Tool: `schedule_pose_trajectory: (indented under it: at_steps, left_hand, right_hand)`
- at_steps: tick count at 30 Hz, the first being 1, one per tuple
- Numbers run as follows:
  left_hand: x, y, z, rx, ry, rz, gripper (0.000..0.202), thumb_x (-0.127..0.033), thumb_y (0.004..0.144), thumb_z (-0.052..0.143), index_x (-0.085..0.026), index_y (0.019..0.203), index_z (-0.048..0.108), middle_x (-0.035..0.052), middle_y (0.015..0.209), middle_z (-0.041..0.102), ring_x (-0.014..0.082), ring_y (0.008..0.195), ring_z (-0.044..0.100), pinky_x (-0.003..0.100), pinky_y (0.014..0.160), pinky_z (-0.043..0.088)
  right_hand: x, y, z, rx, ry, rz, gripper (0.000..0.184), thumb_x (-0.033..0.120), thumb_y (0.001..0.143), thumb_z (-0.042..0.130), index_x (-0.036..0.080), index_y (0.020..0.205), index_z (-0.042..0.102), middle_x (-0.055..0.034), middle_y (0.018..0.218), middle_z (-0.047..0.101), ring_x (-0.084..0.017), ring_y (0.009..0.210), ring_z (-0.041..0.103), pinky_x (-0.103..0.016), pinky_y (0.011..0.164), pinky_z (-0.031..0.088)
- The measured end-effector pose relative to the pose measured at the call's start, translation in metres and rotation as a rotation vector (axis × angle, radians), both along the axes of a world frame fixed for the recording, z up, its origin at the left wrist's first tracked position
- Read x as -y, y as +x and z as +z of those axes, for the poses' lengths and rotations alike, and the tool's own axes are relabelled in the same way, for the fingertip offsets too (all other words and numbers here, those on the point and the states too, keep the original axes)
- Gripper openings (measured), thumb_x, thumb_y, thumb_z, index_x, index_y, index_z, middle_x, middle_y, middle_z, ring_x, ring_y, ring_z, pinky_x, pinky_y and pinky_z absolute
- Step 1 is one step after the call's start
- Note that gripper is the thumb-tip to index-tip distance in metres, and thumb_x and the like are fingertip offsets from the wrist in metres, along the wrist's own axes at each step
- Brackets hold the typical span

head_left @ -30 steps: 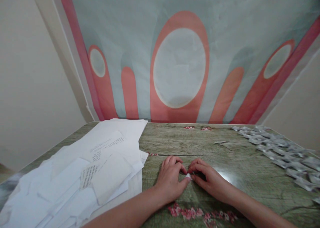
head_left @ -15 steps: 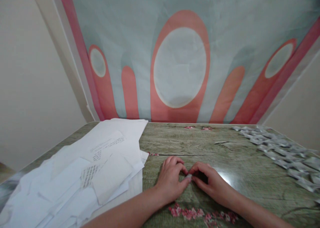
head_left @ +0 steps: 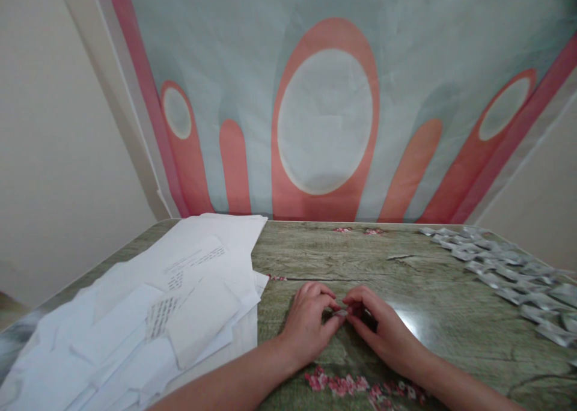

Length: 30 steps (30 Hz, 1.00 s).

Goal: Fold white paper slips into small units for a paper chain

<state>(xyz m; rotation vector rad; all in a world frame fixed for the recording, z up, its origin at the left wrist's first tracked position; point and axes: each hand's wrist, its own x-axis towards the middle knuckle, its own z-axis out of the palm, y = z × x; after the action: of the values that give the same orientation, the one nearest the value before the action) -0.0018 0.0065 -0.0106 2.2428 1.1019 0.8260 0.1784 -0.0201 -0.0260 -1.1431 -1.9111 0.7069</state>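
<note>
Between my two hands is a small greyish-white piece of folded paper (head_left: 341, 313), mostly hidden by the fingers. My left hand (head_left: 310, 319) pinches it from the left with thumb and forefinger. From the right, my right hand (head_left: 382, 325) has its thumb and curled forefinger closed on the other end. Both hands rest low over the wood-patterned tabletop (head_left: 324, 255), fingertips nearly meeting.
Left of my hands lies a big spread pile of white paper sheets (head_left: 202, 315), some printed. Several folded silvery-grey paper pieces (head_left: 509, 273) lie in rows at the right. Behind the table hangs a blue-grey backdrop (head_left: 252, 56) with pink arches.
My right hand's fingers have lifted and shifted slightly, and the fingertips are a little farther apart at the top. The small paper is tilted flatter. My left hand has barely moved.
</note>
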Motion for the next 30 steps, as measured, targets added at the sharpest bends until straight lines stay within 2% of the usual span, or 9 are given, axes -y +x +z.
schedule_pose_trajectory:
  at_steps: [3, 8, 13, 22, 30]
  left_hand:
    - [0.0, 0.001, 0.001, 0.002, 0.004, -0.008, 0.003, -0.019, 0.076, 0.065, -0.021, 0.076, 0.063, 0.0013, 0.095, 0.059, 0.0194, 0.098, 0.05, 0.032, 0.086, 0.037]
    - [-0.001, 0.001, 0.005, 0.007, -0.006, -0.012, 0.006, -0.021, 0.079, 0.063, -0.02, 0.073, 0.061, 0.0024, 0.088, 0.06, 0.0198, 0.091, 0.052, 0.033, 0.083, 0.038]
    - [0.0, -0.001, 0.008, -0.01, 0.001, 0.001, 0.011, -0.026, 0.082, 0.061, -0.019, 0.075, 0.062, 0.0026, 0.083, 0.058, 0.019, 0.086, 0.052, 0.03, 0.078, 0.038]
    - [0.001, -0.003, 0.013, -0.072, 0.014, 0.014, 0.013, -0.029, 0.082, 0.062, -0.018, 0.075, 0.061, 0.0024, 0.082, 0.057, 0.019, 0.085, 0.053, 0.028, 0.075, 0.038]
    - [-0.005, -0.002, 0.009, -0.06, -0.048, 0.011, 0.011, -0.029, 0.079, 0.066, -0.019, 0.074, 0.064, 0.0012, 0.08, 0.058, 0.0188, 0.085, 0.053, 0.028, 0.076, 0.038]
  right_hand:
    - [-0.001, 0.001, -0.003, -0.004, 0.011, -0.011, 0.017, 0.017, 0.085, 0.047, 0.023, 0.101, 0.05, -0.0043, 0.092, 0.053, -0.017, 0.079, 0.054, -0.031, 0.072, 0.046]
    - [-0.004, 0.002, -0.004, 0.028, -0.019, 0.005, 0.012, 0.023, 0.087, 0.046, 0.022, 0.098, 0.052, -0.0042, 0.089, 0.056, -0.017, 0.078, 0.053, -0.03, 0.07, 0.045]
    - [-0.004, 0.001, -0.001, 0.072, -0.069, 0.031, 0.012, 0.028, 0.09, 0.045, 0.022, 0.086, 0.054, -0.0017, 0.079, 0.057, -0.016, 0.073, 0.053, -0.028, 0.066, 0.043]
    - [-0.001, 0.001, 0.004, 0.066, -0.07, 0.024, 0.013, 0.029, 0.089, 0.046, 0.021, 0.085, 0.056, -0.001, 0.077, 0.057, -0.016, 0.07, 0.053, -0.026, 0.063, 0.042]
    - [-0.003, 0.002, 0.005, 0.035, -0.105, 0.035, 0.017, 0.029, 0.09, 0.046, 0.02, 0.082, 0.058, -0.0008, 0.076, 0.058, -0.015, 0.071, 0.054, -0.026, 0.065, 0.042]
